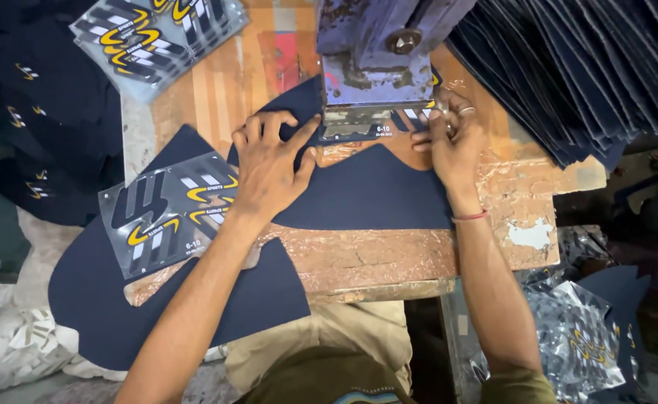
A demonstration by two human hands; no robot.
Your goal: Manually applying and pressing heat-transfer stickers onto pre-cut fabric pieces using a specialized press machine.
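Both hands, left [269, 168] and right [452, 146], pressed flat, fingers forward.

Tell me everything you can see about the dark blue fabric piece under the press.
The fabric piece is dark navy, flat and matte, cut with curved edges and a peak at its top. It lies on the worn wooden bench, its upper part tucked under the metal press head. The left hand presses on it; the right hand holds its right edge.
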